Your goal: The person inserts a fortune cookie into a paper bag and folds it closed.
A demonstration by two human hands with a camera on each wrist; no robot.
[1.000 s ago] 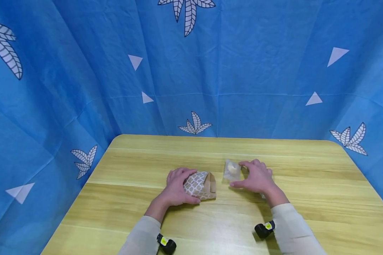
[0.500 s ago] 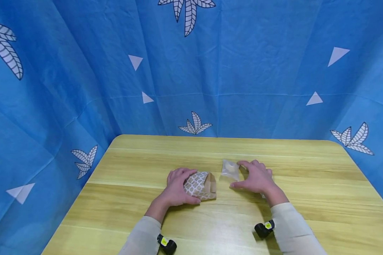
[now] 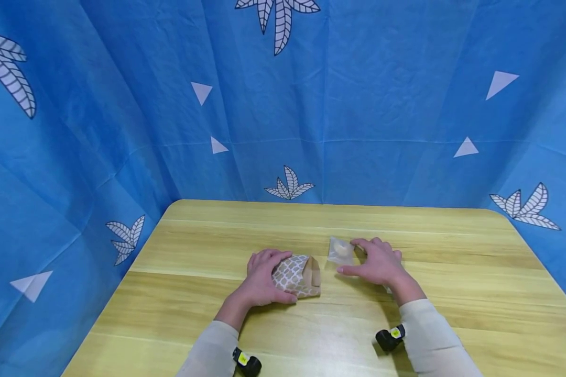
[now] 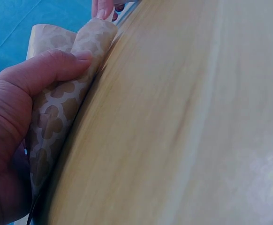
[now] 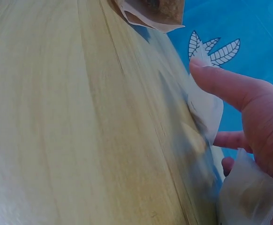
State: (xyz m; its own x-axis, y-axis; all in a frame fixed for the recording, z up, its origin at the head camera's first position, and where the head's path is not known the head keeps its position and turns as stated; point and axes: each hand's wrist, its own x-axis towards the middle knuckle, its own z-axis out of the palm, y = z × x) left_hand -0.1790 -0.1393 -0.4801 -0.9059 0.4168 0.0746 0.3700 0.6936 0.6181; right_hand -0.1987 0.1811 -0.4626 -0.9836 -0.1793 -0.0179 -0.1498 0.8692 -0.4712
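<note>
My left hand (image 3: 262,280) grips a brown paper bag (image 3: 291,273) printed with a white lattice. The bag lies on its side, its mouth facing right; in the left wrist view the thumb presses along its printed side. Something brown and rough-textured (image 5: 167,8) shows inside the bag mouth in the right wrist view. My right hand (image 3: 379,263) has thumb and index finger spread, the index fingertip at the edge of a small translucent packet (image 3: 340,250) with a pale round piece inside. Another translucent packet (image 5: 251,197) is by the palm, mostly hidden in the head view.
The wooden table (image 3: 207,246) has rounded far corners. A blue curtain (image 3: 382,104) with white leaf and triangle prints hangs behind it and along the sides. A black camera (image 3: 389,339) sits on each wrist.
The translucent packet by my right index finger has shifted slightly left and tilted. My right thumb has edged left and away from me. The left hand and bag stay put.
</note>
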